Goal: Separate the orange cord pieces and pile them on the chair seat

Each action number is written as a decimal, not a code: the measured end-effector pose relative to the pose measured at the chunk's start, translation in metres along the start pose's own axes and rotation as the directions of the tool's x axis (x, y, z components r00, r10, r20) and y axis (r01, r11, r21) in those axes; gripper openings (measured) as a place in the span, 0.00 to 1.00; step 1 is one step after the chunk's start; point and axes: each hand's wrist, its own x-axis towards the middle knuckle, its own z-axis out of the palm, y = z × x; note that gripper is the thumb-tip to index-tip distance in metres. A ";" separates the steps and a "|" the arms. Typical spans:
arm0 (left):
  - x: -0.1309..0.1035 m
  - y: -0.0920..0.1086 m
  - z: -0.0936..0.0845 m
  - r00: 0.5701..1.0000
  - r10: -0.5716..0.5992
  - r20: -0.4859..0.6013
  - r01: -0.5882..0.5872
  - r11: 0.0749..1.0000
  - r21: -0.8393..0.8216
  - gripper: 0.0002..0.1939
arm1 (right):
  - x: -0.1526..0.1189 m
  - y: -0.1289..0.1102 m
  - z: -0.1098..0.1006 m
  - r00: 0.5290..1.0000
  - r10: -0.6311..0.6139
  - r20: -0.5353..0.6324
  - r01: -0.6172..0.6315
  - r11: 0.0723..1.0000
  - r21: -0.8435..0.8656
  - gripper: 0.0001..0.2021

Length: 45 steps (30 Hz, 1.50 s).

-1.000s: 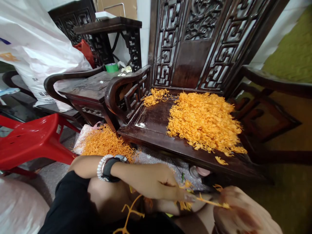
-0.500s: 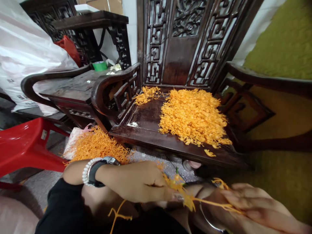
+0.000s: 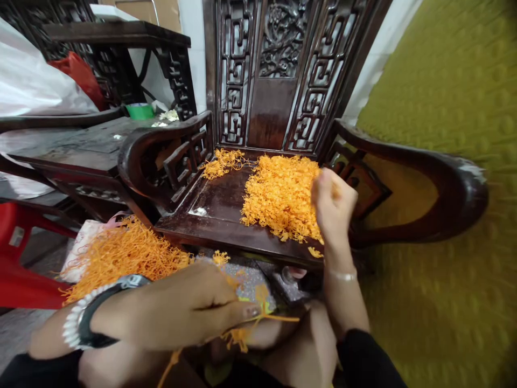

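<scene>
Nearest, low in the view, the left hand [image 3: 189, 312] is curled shut, thumb and forefinger pinching a bunch of orange strands [image 3: 242, 335] that hangs just below the fingertips, over the lap. Beside the wrist, a loose heap of orange strips [image 3: 121, 253] lies on the floor at the front left corner of the carved wooden chair [image 3: 210, 215]. Farther on, the right hand [image 3: 333, 207] is raised over the seat's front right edge, fingers bunched closed; what it grips cannot be told. It touches the near right side of the orange pile [image 3: 280, 194] spread on the seat. A smaller clump [image 3: 222, 161] sits at the seat's back left corner.
</scene>
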 end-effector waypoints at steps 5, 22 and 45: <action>0.021 0.010 0.009 0.994 0.012 -0.110 -0.013 1.000 -0.012 0.21 | 0.065 0.077 0.036 0.973 0.094 0.213 0.044 0.824 -0.564 0.12; 0.025 0.025 0.010 0.993 0.115 0.027 -0.113 0.991 -0.067 0.24 | 0.049 0.133 0.035 0.923 0.056 0.380 0.167 0.833 -0.528 0.28; 0.062 0.002 0.001 0.982 0.093 -0.162 -0.157 0.878 -0.451 0.17 | 0.045 0.118 0.002 0.967 -0.008 0.254 0.073 0.966 -0.248 0.34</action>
